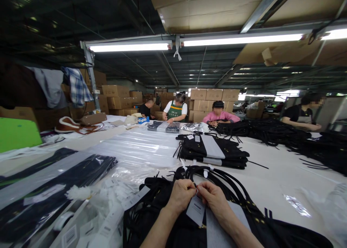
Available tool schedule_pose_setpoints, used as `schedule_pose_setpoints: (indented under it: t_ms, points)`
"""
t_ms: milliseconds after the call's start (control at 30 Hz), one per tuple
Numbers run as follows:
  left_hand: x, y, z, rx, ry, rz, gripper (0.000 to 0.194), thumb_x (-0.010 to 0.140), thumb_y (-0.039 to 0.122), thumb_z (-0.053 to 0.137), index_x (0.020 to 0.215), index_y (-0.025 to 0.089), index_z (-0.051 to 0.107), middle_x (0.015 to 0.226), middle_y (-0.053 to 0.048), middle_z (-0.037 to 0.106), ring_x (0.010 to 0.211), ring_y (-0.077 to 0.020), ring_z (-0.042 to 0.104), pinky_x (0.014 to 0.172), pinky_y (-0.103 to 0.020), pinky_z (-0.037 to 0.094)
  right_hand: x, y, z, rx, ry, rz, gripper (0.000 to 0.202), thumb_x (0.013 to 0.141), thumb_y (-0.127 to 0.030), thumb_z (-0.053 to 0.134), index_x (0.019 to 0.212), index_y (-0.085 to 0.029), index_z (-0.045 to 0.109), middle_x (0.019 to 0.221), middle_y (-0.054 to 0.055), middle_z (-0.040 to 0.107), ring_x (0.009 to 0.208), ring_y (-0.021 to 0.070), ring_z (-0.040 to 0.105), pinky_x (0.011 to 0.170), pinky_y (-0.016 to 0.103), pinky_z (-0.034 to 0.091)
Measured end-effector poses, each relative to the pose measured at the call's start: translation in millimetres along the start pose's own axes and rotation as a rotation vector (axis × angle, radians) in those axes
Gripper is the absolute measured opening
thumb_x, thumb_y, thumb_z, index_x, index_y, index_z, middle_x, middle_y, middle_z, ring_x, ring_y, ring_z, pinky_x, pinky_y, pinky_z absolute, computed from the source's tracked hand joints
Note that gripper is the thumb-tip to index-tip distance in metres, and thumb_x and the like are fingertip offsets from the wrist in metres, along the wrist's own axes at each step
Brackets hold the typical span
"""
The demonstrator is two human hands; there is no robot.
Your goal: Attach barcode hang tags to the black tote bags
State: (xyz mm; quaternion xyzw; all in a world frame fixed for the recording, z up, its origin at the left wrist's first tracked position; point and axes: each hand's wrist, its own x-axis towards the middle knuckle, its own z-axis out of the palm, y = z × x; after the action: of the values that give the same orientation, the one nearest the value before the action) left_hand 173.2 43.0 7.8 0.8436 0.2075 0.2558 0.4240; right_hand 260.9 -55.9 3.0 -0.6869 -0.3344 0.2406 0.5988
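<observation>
Both hands meet over a pile of black bags [159, 193] at the near edge of the table. My left hand [182, 194] has its fingers pinched together, close to the top of a white tag [195, 210]. Touching or nearly touching it, my right hand [213, 195] is also pinched near the tag's upper end. What lies between the fingertips is too small to make out. Thin black straps [230, 181] arch up behind the hands, with small white labels on them. A grey-white sheet [238, 213] lies on the bags under my right forearm.
White tags and loops [108, 201] fill a box at the near left, beside bagged black goods [89, 179]. Clear plastic bags [141, 146] lie mid-table. Another black stack [230, 150] stands beyond my hands, with a long black heap [262, 128] at the right. Several people work across the table.
</observation>
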Motion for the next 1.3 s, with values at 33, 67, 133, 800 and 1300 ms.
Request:
schedule_pose_setpoints:
  t_ms: [33,67,133,800,1300]
  points:
    - [0,0,0.3,0.002,0.001,-0.003,0.015,0.063,0.02,0.049,0.05,0.016,0.057,0.052,0.003,0.054,0.055,-0.0109,0.049,0.056,-0.02,0.035,0,0,0,0.0,0.001,0.001,0.025,0.063,-0.043,0.054,0.057,-0.019,0.049,0.04,-0.007,0.039,0.037,0.0075,0.032,0.038,0.021,0.019]
    - [0,0,0.5,0.004,0.0,-0.006,0.016,0.063,0.02,0.048,0.05,0.016,0.056,0.051,0.003,0.053,0.055,-0.0108,0.049,0.055,-0.02,0.034,0,-1,0,-0.001,0.003,0.002,0.024,0.063,-0.042,0.054,0.057,-0.019,0.049,0.04,-0.007,0.039,0.037,0.0073,0.032,0.038,0.021,0.019]
    - [0,0,1.1,0.01,-0.007,-0.008,0.015,0.062,0.02,0.048,0.049,0.016,0.054,0.051,0.004,0.051,0.054,-0.0106,0.048,0.055,-0.02,0.034,-1,-1,1,-0.002,0.004,0.007,0.023,0.063,-0.04,0.054,0.056,-0.018,0.05,0.041,-0.006,0.041,0.037,0.0067,0.033,0.038,0.02,0.02]
    - [-2,-5,-4.3,0.179,-0.076,0.031,0.019,0.065,0.03,0.042,0.055,0.02,0.054,0.057,0.002,0.056,0.06,-0.0147,0.052,0.06,-0.024,0.036,-3,-7,15,-0.438,0.088,-0.02,0.017,0.071,-0.01,0.048,0.064,-0.016,0.062,0.05,-0.003,0.053,0.05,0.0103,0.052,0.05,0.019,0.04]
    - [-13,-12,-31.6,0.332,0.056,0.087,0.031,0.064,0.036,0.045,0.092,0.034,0.058,0.085,0.009,0.068,0.09,-0.0241,0.06,0.083,-0.038,0.045,-87,-8,-217,-1.025,0.358,0.256,0.017,0.086,-0.025,0.051,0.095,-0.013,0.058,0.097,0.005,0.06,0.09,0.0176,0.057,0.082,0.039,0.044]
